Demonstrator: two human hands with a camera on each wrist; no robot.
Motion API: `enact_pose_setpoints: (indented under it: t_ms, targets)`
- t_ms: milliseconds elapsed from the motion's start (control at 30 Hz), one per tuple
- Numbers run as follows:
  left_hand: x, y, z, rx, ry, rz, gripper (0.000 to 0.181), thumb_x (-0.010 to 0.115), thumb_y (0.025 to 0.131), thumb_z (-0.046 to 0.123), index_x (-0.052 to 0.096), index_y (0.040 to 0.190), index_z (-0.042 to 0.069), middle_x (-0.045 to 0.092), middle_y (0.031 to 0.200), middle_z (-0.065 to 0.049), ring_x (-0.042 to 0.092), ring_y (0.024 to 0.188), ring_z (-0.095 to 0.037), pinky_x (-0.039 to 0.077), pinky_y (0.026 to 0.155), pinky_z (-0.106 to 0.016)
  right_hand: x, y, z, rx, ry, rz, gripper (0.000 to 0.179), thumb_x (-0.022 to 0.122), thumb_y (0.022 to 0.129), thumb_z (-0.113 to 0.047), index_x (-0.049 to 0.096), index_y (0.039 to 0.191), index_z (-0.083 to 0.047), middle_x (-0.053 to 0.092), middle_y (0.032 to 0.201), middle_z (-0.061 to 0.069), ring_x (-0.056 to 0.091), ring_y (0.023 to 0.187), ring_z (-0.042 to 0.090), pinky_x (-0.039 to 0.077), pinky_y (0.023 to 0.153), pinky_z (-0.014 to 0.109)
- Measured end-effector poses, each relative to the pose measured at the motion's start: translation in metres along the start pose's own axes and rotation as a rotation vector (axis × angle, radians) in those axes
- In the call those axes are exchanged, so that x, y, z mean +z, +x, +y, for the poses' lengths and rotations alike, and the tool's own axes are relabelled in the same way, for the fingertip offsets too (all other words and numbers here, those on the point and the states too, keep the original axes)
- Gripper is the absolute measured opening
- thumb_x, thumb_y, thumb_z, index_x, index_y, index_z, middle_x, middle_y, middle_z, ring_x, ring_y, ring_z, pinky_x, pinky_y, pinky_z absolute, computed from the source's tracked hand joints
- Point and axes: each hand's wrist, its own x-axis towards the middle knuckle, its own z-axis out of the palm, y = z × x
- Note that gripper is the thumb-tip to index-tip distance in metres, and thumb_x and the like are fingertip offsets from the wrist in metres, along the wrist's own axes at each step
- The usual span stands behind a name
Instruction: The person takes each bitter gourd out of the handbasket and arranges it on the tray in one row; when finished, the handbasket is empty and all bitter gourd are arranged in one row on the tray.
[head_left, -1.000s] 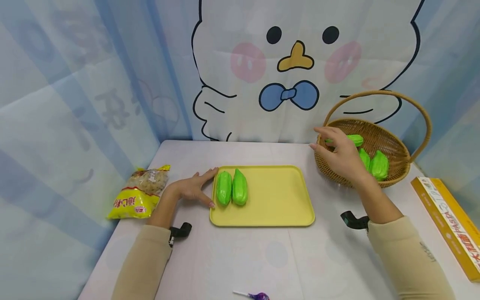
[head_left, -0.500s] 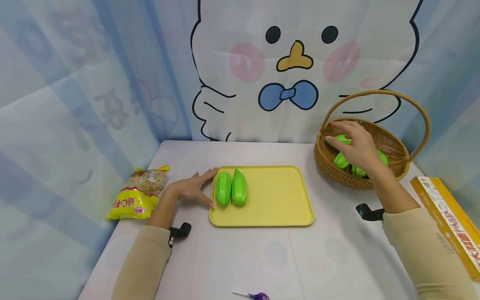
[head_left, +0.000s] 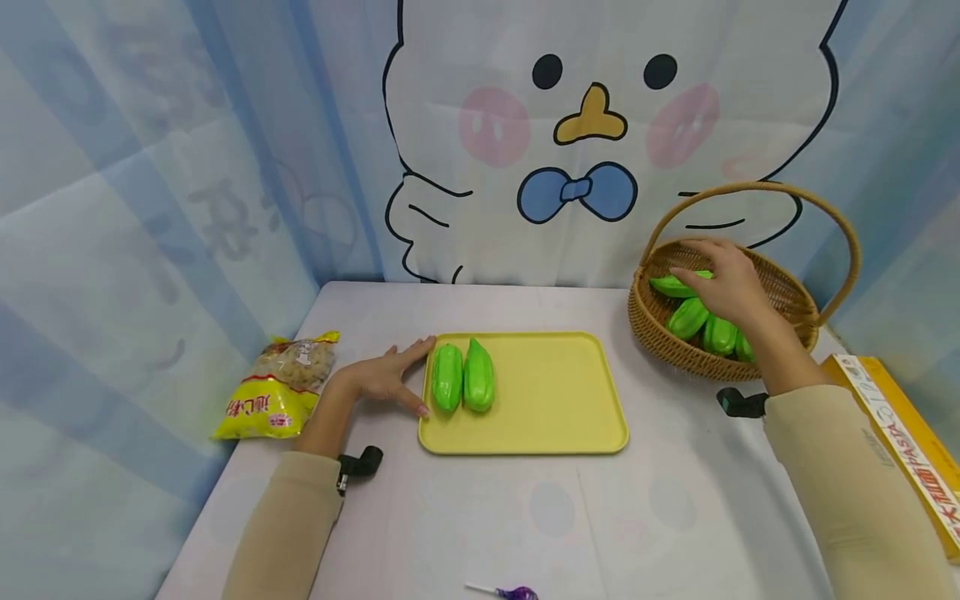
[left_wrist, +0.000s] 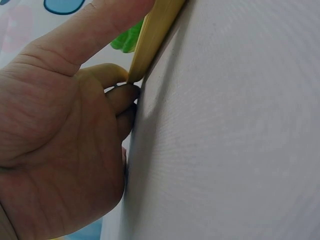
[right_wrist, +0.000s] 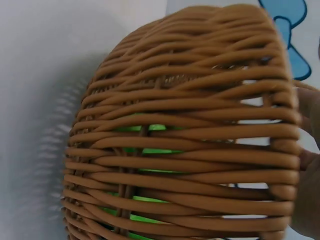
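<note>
On the left end of the yellow tray (head_left: 555, 396) lie two glossy, ridged green vegetables, shaped like bitter melons: one nearer the edge (head_left: 447, 377) and one beside it (head_left: 478, 376). My left hand (head_left: 380, 379) rests against the tray's left edge, thumb and fingers spread; the left wrist view shows fingertips low at the rim. At back right, my right hand (head_left: 723, 279) reaches over the wicker basket (head_left: 656, 333), thumb apart from the fingers. Under it lie several more green vegetables (head_left: 688, 317). In the right wrist view, the basket wall (right_wrist: 200, 135) hides most of them.
A yellow snack bag (head_left: 281, 387) lies left of my left forearm. An orange pasta box (head_left: 900, 450) lies along the right side. Near the front edge is a purple lollipop (head_left: 517, 592). The basket's tall handle (head_left: 757, 185) arches over its opening, and a printed curtain (head_left: 480, 233) stands behind.
My right hand has moved from the basket's left rim to the right, over its inside. The green vegetables in the basket have shifted and the basket tilted slightly. The left hand stays put.
</note>
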Motion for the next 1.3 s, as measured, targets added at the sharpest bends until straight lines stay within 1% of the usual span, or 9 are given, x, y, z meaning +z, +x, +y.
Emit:
enact_pose_setpoints:
  t_ms: [200,333,500,633,767,900,1067,1233,1300]
  targets:
    - [0.001,0.004,-0.003,-0.004,0.028,0.004,0.135,0.093,0.07,0.053,0.004,0.169,0.034,0.001,0.177,-0.001,-0.008,0.159,-0.05,-0.002,0.122,-0.077,0.002,0.012,0.015,0.057,-0.055,-0.119,0.066,0.055,0.108,-0.037,0.036,0.16,-0.001,0.027,0.163,0.036,0.024,0.148,0.06,0.025,0.115,0.077]
    - [0.001,0.004,-0.004,-0.01,0.027,0.006,0.135,0.094,0.069,0.053,0.004,0.169,0.035,0.001,0.177,0.0,-0.008,0.16,-0.048,-0.002,0.122,-0.077,0.004,0.018,0.021,0.068,-0.059,-0.169,0.065,0.056,0.108,-0.035,0.036,0.16,-0.001,0.025,0.164,0.036,0.018,0.151,0.059,0.022,0.118,0.076]
    - [0.001,0.004,-0.004,-0.005,0.02,0.002,0.136,0.094,0.068,0.053,0.005,0.169,0.034,0.001,0.177,0.0,-0.009,0.159,-0.048,-0.002,0.123,-0.076,0.006,0.02,0.026,0.087,-0.051,-0.194,0.062,0.057,0.108,-0.03,0.038,0.159,0.0,0.03,0.162,0.035,0.019,0.151,0.058,0.023,0.117,0.075]
    - [0.001,0.003,-0.004,-0.002,0.018,0.004,0.136,0.095,0.068,0.052,0.005,0.169,0.033,0.001,0.177,0.0,-0.009,0.159,-0.048,-0.002,0.123,-0.075,0.008,0.02,0.03,0.099,-0.048,-0.202,0.06,0.058,0.108,-0.027,0.039,0.158,0.0,0.03,0.162,0.035,0.02,0.15,0.058,0.025,0.116,0.076]
    - [0.001,0.003,-0.004,-0.004,0.021,0.009,0.136,0.094,0.068,0.053,0.005,0.169,0.034,0.001,0.177,-0.001,-0.009,0.16,-0.048,-0.002,0.123,-0.075,0.011,0.022,0.033,0.102,-0.081,-0.203,0.058,0.057,0.108,-0.025,0.04,0.157,0.002,0.031,0.16,0.037,0.021,0.149,0.06,0.025,0.116,0.076]
    - [0.001,0.003,-0.004,-0.001,0.019,0.01,0.137,0.094,0.068,0.053,0.005,0.169,0.033,0.0,0.177,-0.001,-0.009,0.159,-0.049,-0.002,0.123,-0.075,0.015,0.025,0.038,0.121,-0.105,-0.222,0.059,0.057,0.108,-0.023,0.039,0.158,0.002,0.03,0.16,0.039,0.021,0.148,0.06,0.025,0.116,0.076]
    - [0.002,0.003,-0.004,0.004,0.014,0.013,0.137,0.095,0.067,0.053,0.005,0.169,0.033,0.0,0.177,-0.001,-0.009,0.159,-0.049,-0.002,0.124,-0.074,0.018,0.025,0.045,0.152,-0.113,-0.261,0.061,0.054,0.109,-0.023,0.032,0.162,-0.003,0.022,0.163,0.039,0.018,0.148,0.062,0.025,0.115,0.077]
    - [0.002,0.003,-0.004,0.003,0.01,0.011,0.138,0.095,0.066,0.053,0.005,0.169,0.033,0.0,0.177,0.0,-0.01,0.159,-0.048,-0.003,0.124,-0.073,0.02,0.024,0.051,0.14,-0.178,-0.276,0.061,0.054,0.108,-0.021,0.031,0.161,0.0,0.015,0.163,0.042,0.014,0.147,0.066,0.022,0.116,0.078]
    - [0.002,0.003,-0.004,0.003,0.008,0.012,0.138,0.095,0.066,0.053,0.005,0.169,0.034,0.0,0.177,0.0,-0.011,0.16,-0.048,-0.003,0.124,-0.073,0.02,0.024,0.052,0.137,-0.208,-0.273,0.061,0.055,0.108,-0.021,0.032,0.16,0.0,0.017,0.162,0.043,0.019,0.144,0.067,0.026,0.114,0.077]
